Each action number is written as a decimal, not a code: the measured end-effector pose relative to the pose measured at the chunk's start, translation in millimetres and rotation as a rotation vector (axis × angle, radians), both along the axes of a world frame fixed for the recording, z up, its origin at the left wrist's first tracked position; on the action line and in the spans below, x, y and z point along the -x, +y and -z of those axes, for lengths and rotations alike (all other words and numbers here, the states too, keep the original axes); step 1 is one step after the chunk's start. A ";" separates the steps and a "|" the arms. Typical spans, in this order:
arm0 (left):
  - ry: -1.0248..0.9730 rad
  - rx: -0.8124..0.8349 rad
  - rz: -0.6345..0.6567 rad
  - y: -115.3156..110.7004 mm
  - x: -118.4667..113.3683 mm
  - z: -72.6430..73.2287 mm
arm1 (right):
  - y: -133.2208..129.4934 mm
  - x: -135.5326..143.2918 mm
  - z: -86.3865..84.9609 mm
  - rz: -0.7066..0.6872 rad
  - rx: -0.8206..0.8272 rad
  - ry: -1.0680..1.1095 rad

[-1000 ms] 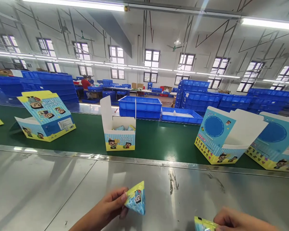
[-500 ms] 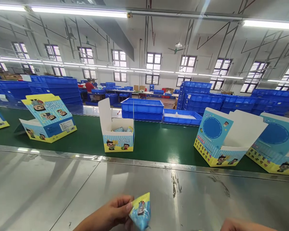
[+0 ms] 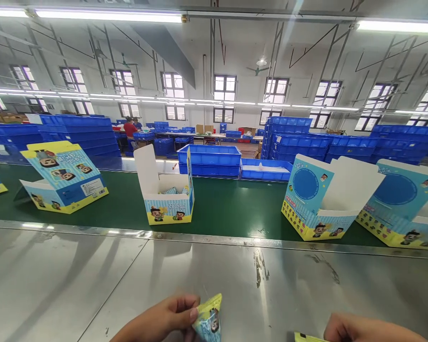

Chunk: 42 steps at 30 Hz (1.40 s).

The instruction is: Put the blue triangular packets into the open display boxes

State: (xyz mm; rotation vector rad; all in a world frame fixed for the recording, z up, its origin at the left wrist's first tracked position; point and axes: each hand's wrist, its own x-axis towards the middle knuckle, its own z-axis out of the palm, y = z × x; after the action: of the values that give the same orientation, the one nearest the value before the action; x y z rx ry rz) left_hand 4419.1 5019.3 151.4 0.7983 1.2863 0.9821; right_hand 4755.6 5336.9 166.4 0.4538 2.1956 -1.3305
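My left hand (image 3: 169,317), at the bottom middle, pinches a small foil packet (image 3: 209,319) with a yellow top edge, a blue lower part and a cartoon figure. At the bottom right, the fingers of my right hand (image 3: 360,328) are curled closed at the end of a second packet (image 3: 305,337), of which only a yellow edge shows above the frame border. Both hands are over the steel table (image 3: 228,273). Beyond them, an open cardboard display box (image 3: 169,211) with similar blue packets inside stands on the green conveyor belt (image 3: 231,209).
More open display boxes stand on the belt, one (image 3: 66,180) on the left and two, a nearer (image 3: 319,213) and a farther (image 3: 403,213), on the right. A metal rail (image 3: 214,239) edges the belt. Blue crates (image 3: 209,156) are stacked behind it. Far back is a person in red (image 3: 130,128).
The boxes have shifted a little left along the belt. My left hand's packet has turned slightly. My right hand has moved slightly up and left, and its packet's yellow edge shows more.
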 end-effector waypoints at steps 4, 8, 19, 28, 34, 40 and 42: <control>0.085 0.020 0.020 6.0 -6.3 -0.5 | 9.3 -8.8 4.9 0.043 0.076 0.025; 0.015 0.011 0.062 13.4 -11.6 0.8 | 19.4 -17.4 8.2 0.006 0.138 0.027; 0.077 0.040 0.031 35.3 -34.2 -7.2 | 36.2 -34.6 -3.5 0.002 -0.003 0.057; 0.102 0.048 0.076 52.3 -50.1 -9.9 | 52.0 -54.4 -13.4 -0.008 0.068 0.022; 0.157 0.064 0.111 61.8 -60.7 -8.3 | 58.2 -65.3 -7.9 0.006 -0.123 -0.010; 0.090 0.027 0.141 71.0 -67.0 -5.9 | 65.4 -75.7 -9.6 0.003 -0.061 -0.033; 0.153 0.035 0.133 74.9 -69.6 -5.1 | 67.6 -79.2 -12.2 0.019 -0.175 -0.022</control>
State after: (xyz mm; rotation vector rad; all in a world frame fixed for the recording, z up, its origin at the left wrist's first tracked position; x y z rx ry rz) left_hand 4488.7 5094.1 156.5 0.9335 1.3586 0.8023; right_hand 4834.8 5404.5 178.6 0.5523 2.3047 -1.1424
